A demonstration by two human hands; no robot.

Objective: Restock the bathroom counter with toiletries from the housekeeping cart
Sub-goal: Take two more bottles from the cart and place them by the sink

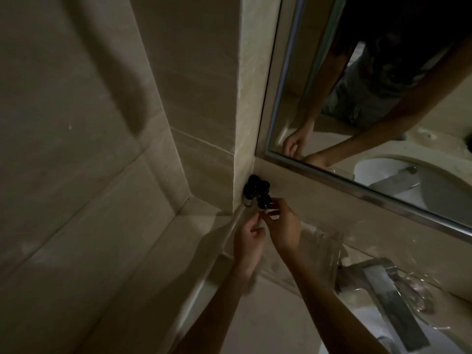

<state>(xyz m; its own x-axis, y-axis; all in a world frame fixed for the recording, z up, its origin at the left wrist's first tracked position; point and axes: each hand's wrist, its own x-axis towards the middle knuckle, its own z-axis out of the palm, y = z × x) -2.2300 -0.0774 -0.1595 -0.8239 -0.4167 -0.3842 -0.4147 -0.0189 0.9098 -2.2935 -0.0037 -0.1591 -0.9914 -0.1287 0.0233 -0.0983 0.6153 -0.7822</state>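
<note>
Fingers (275, 203) of the right hand (282, 227) pinch a bottle (264, 199) (left hand (249, 241) curled beside).

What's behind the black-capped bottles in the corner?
The tiled wall corner, left of the mirror frame; the bottles stand clustered in it. The right hand and left hand cover the front bottle's lower part, so its base is hidden.

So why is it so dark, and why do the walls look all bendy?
Head view: the room is dimly lit, so the small black-capped bottles nearly vanish in the corner; a big soft shadow lies across the wall tiles; the wide lens bends the mirror frame and tile lines; the left hand and right hand look smeared by blur.
</note>
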